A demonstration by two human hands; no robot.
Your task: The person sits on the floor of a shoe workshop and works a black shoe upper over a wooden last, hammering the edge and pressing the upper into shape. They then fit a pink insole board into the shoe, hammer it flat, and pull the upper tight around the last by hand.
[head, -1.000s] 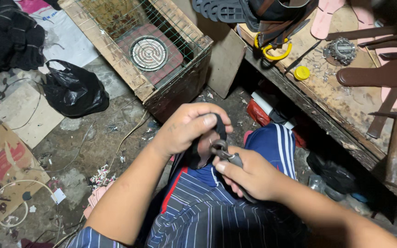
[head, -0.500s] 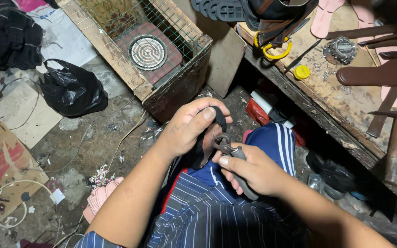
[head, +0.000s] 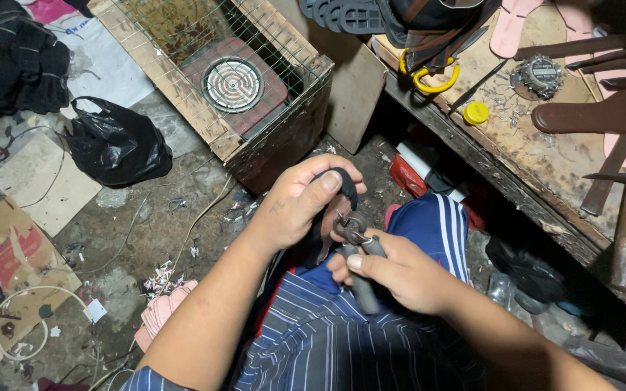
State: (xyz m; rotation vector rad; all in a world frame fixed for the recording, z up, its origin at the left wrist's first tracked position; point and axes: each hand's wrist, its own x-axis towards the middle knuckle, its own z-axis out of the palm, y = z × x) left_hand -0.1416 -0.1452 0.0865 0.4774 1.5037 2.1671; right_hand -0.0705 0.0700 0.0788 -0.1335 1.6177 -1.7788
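Your left hand (head: 300,206) curls tight around a dark strap (head: 343,190), and your right hand (head: 400,274) grips pliers (head: 356,242) just in front of the wooden crate (head: 284,87). If the jaws slip, they could nip your left thumb. The pliers' long axis runs from your lap, nose pointing toward the crate.

A flattened brown cardboard box (head: 1,268) with a red printed panel lies on the floor at left; a black plastic bag (head: 116,147) sits beyond it, near a pink-and-white sack (head: 88,43).
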